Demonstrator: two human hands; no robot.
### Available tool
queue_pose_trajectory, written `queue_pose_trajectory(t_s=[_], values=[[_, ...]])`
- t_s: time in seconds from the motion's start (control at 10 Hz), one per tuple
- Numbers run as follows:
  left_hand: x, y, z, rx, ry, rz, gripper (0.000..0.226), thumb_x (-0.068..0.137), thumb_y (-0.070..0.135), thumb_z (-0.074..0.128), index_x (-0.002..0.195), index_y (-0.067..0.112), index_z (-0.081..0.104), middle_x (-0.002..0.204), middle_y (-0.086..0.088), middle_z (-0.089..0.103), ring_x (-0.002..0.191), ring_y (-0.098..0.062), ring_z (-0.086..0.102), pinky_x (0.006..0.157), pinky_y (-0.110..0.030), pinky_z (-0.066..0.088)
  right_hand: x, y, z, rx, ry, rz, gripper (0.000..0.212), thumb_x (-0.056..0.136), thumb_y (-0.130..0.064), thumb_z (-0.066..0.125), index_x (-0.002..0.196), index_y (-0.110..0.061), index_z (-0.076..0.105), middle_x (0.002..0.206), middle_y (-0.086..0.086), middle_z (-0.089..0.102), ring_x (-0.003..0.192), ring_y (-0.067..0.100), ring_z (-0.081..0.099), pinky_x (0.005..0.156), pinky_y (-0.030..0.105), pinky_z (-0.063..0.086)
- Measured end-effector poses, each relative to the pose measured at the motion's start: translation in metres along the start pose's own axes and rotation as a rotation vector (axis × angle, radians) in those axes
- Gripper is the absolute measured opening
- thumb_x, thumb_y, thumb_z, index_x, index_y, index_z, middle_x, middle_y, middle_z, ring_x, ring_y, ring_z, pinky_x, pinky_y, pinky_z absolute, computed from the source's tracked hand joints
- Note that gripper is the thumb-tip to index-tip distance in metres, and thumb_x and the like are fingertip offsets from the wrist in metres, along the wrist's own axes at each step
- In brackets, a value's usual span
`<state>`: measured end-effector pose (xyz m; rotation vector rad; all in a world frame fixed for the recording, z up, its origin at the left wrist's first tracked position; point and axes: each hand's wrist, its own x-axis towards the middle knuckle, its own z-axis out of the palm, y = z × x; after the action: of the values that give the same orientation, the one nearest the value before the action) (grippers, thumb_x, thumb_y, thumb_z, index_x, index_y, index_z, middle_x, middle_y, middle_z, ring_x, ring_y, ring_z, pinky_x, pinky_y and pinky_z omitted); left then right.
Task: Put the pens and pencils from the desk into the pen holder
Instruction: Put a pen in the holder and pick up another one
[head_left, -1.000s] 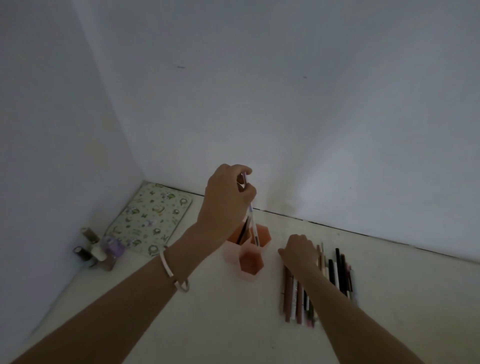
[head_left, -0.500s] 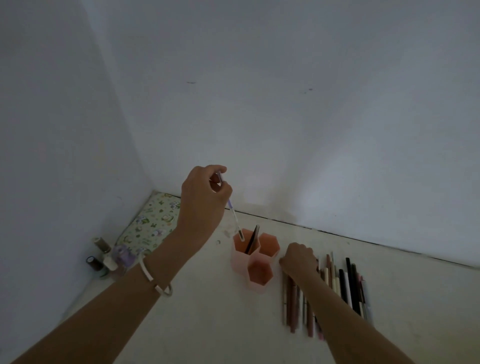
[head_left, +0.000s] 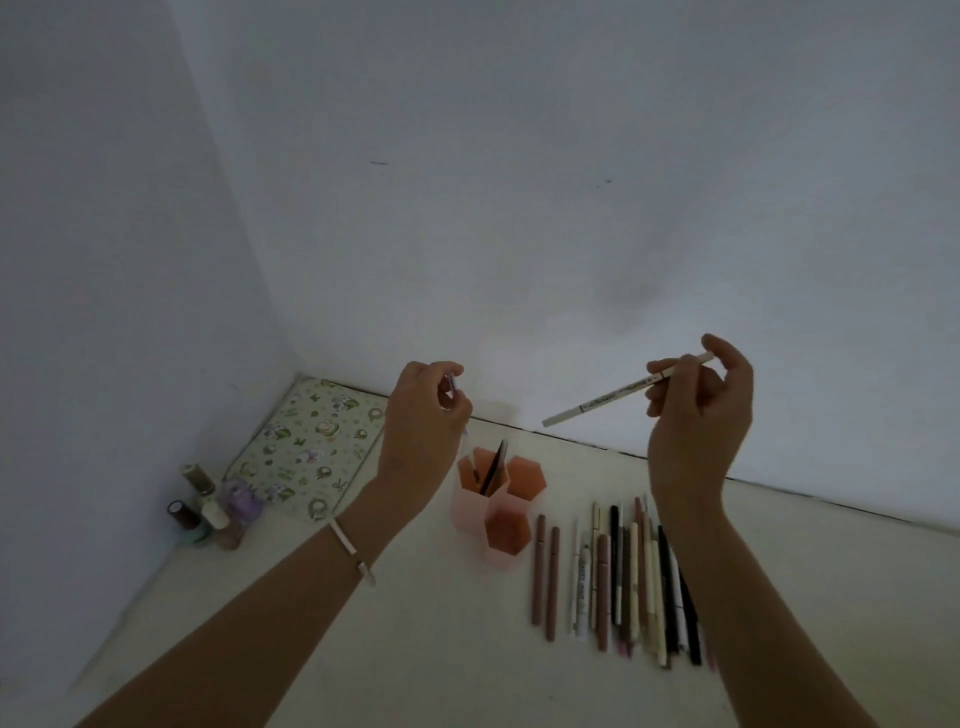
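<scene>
A plain left wall (head_left: 104, 260) and back wall (head_left: 519, 156) meet in a corner, bluish in dim light. A cream surface (head_left: 415, 649) butts against both, a dark seam along the back edge.

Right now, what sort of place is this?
Probably a home desk in a wall corner: a pink pen holder, a row of pens and pencils, small bottles beside a patterned pad.

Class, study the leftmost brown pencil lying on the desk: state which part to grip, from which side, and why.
Probably pinch the leftmost brown pencil at its middle, from above, thumb on its left. It lies flat on the desk, with bare surface to its left and only a narrow gap to the neighbouring brown pencil on its right; its far end is near the pen holder.
</scene>
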<state>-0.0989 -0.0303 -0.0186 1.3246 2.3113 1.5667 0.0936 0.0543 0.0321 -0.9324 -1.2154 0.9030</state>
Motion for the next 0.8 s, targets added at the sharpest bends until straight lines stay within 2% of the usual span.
queue_pose_trajectory(t_s=[0.1,0.2,0.3,0.4,0.5,0.6,0.7,0.8], values=[[-0.015,-0.011,0.013,0.037,-0.084,-0.037,0.026,0.083,0.01,0.065,0.109,0.012,0.066,0.094,0.001,0.056,0.076,-0.008,0.057,0.076,-0.023,0.053,-0.023,0.002,0.002,0.017,-0.013,-0.002,0.022,0.099,-0.014,0.046,0.12,-0.018,0.045,0.084,0.006,0.072,0.062,0.014,0.058,0.06,0.024,0.05],[-0.025,-0.019,0.015,0.116,-0.089,-0.091,0.031,0.086,0.029,0.059,0.115,0.018,0.066,0.099,0.005,0.058,0.085,-0.011,0.056,0.079,-0.03,0.051,-0.04,0.015,0.006,-0.034,-0.059,-0.024,0.018,0.099,-0.014,0.046,0.115,-0.022,0.043,0.083,0.001,0.073,0.063,0.014,0.06,0.062,0.028,0.05],[-0.027,-0.023,0.003,0.089,-0.005,-0.115,0.028,0.091,0.023,0.048,0.113,0.019,0.066,0.099,0.007,0.06,0.086,-0.01,0.056,0.076,-0.025,0.044,-0.054,0.028,0.012,-0.118,-0.129,-0.074,0.019,0.099,-0.019,0.047,0.109,-0.034,0.042,0.083,-0.008,0.072,0.066,0.014,0.063,0.062,0.026,0.052],[-0.03,-0.027,-0.008,-0.012,0.052,-0.282,0.02,0.088,0.012,0.046,0.094,0.02,0.064,0.086,0.004,0.064,0.078,-0.016,0.059,0.064,-0.026,0.041,-0.066,0.039,0.019,-0.184,-0.231,-0.085,0.02,0.098,-0.024,0.048,0.109,-0.04,0.041,0.083,-0.009,0.071,0.069,0.01,0.065,0.063,0.027,0.053],[-0.043,-0.039,-0.011,-0.107,0.004,-0.567,0.014,0.087,0.008,0.046,0.085,0.012,0.059,0.083,-0.008,0.063,0.079,-0.028,0.06,0.072,-0.042,0.052,-0.077,0.05,0.025,-0.256,-0.343,-0.109,0.024,0.099,-0.026,0.05,0.105,-0.048,0.04,0.078,-0.01,0.067,0.06,0.002,0.06,0.053,0.011,0.044],[-0.067,-0.054,-0.007,-0.075,-0.184,-0.777,0.018,0.09,0.007,0.043,0.077,0.012,0.054,0.077,-0.009,0.057,0.081,-0.027,0.055,0.08,-0.047,0.052,-0.083,0.061,0.029,-0.415,-0.484,-0.093,0.016,0.098,-0.031,0.051,0.102,-0.046,0.05,0.083,-0.016,0.065,0.07,0.003,0.062,0.065,0.017,0.049],[-0.102,-0.053,0.007,0.061,-0.53,-0.815,0.031,0.09,0.008,0.047,0.062,0.021,0.047,0.066,0.001,0.051,0.079,-0.025,0.055,0.079,-0.039,0.053,-0.078,0.066,0.02,-0.451,-0.476,-0.108,0.026,0.098,-0.033,0.05,0.12,-0.023,0.058,0.101,-0.011,0.065,0.075,0.005,0.063,0.072,0.025,0.054],[-0.136,-0.036,0.037,0.175,-0.778,-0.684,0.034,0.091,0.014,0.047,0.058,0.023,0.045,0.064,0.008,0.048,0.081,-0.021,0.057,0.071,-0.029,0.048,-0.066,0.059,0.001,-0.434,-0.355,-0.095,0.021,0.098,-0.025,0.05,0.118,-0.024,0.057,0.093,-0.016,0.064,0.074,0.0,0.06,0.063,0.009,0.046]])
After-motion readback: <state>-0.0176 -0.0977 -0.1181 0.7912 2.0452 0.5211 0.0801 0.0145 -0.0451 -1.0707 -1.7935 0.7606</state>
